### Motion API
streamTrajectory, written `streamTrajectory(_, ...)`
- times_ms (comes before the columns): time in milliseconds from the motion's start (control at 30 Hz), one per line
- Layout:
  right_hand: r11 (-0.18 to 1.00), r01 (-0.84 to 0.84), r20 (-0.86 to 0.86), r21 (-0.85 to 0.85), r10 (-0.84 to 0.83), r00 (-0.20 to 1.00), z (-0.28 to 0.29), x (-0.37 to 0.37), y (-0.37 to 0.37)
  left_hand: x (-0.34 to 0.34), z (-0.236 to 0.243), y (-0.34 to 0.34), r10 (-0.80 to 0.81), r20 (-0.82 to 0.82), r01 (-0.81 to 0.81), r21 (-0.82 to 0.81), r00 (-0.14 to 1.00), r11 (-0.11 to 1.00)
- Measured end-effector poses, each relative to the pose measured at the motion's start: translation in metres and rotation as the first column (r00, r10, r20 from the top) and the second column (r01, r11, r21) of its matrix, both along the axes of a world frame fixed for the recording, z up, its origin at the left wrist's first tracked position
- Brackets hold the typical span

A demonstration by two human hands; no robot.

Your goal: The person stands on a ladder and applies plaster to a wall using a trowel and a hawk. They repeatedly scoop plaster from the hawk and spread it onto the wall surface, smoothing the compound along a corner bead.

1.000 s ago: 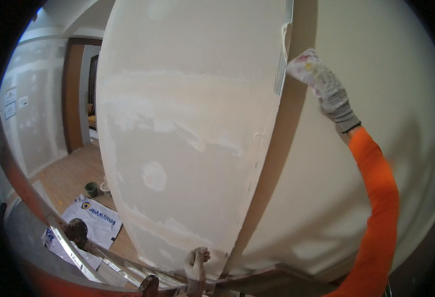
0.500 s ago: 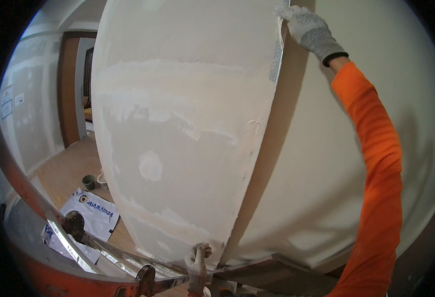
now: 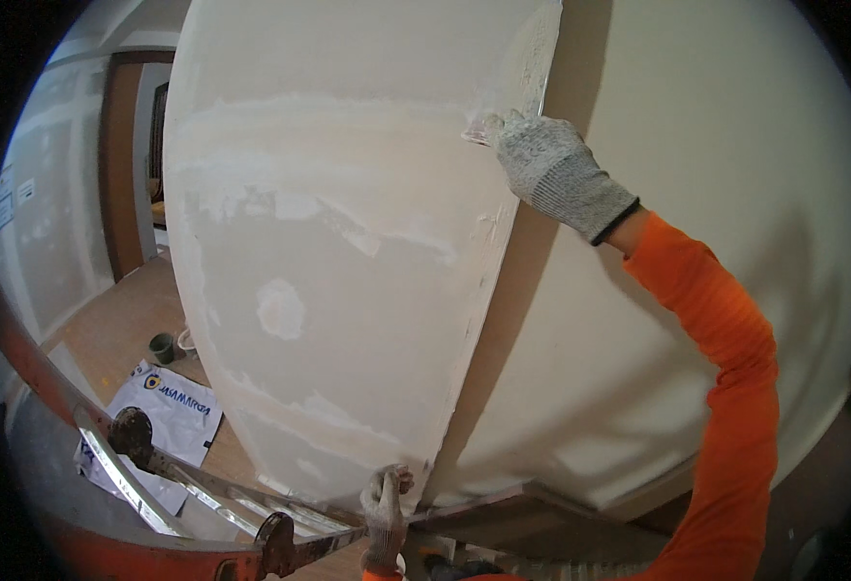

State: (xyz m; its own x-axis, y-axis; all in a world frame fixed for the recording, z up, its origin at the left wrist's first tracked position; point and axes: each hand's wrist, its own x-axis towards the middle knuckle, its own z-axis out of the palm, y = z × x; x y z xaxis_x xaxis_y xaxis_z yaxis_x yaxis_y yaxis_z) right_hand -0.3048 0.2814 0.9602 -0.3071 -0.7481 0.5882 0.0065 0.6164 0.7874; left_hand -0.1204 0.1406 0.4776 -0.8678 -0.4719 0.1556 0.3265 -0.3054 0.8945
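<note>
While our grey-gloved right hand (image 3: 532,160) gripped a flat, pale scraper (image 3: 479,134), even pushing seemed best; we couldn't tell our grey-gloved left hand's (image 3: 383,504) grip.

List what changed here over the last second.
The right hand rose to the edge of the panel, then moved down it; it now holds a pale flat tool against the surface. Filler now covers the metal strip that showed there. The left hand stays low by the panel; the green bucket hasn't moved.

My right sleeve (image 3: 740,407) is bright orange. My right glove (image 3: 553,167) is speckled grey knit, edged black; my left glove (image 3: 383,513), grey.
</note>
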Motion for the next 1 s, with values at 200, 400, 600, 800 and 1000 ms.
streamTrajectory(200, 0.995, 0.071, -0.219, -0.068, -0.084, 0.972, 0.134, 0.018, 0.014, -0.003, -0.035, -0.012, 0.027, 0.044, -0.031, 0.096, 0.999, 0.995)
streamTrajectory(400, 0.982, -0.185, -0.576, 0.039, 0.173, 0.799, 0.231, -0.065, 0.03, -0.017, -0.036, -0.01, 0.06, 0.014, -0.061, 0.114, 0.998, 0.992)
streamTrajectory(600, 0.989, 0.023, -0.481, 0.147, 0.051, 0.875, 0.153, -0.089, 0.014, -0.032, -0.043, -0.002, 0.009, 0.062, -0.019, 0.169, 0.998, 0.985)
streamTrajectory(800, 0.995, -0.095, -0.038, -0.011, 0.095, 0.995, 0.051, -0.012, -0.029, -0.022, -0.021, -0.009, 0.079, -0.001, -0.078, 0.155, 0.997, 0.985)
streamTrajectory(1000, 0.992, 0.125, -0.553, 0.0, -0.104, 0.827, 0.237, 0.0, 0.018, -0.024, -0.034, -0.003, 0.005, -0.012, -0.004, 0.121, 1.0, 0.993)
